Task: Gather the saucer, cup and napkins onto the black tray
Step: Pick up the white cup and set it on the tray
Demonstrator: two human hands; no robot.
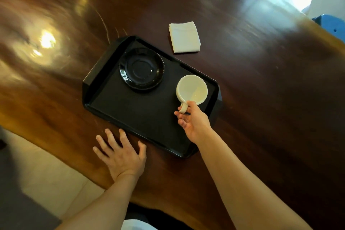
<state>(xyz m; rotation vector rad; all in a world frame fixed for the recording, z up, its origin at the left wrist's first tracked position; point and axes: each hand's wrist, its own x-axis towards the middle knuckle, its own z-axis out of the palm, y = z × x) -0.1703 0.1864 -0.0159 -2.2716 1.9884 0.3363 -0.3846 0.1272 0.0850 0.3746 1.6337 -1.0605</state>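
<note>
The black tray (130, 114) lies slanted on the dark wooden table. A glossy black saucer (141, 69) rests in its far left part. An empty white cup (192, 88) is over the tray's right end, and my right hand (193, 120) grips its handle with a finger through the loop; whether the cup touches the tray I cannot tell. A folded stack of white napkins (184, 37) lies on the table just beyond the tray's far edge. My left hand (120, 152) is spread flat on the table at the tray's near edge, fingers apart, holding nothing.
The polished wooden table (261, 99) shows bright light reflections at the left and far right. Its near edge runs diagonally at the lower left, with pale floor tiles (43, 173) below. A blue object (331, 26) sits past the table's right edge.
</note>
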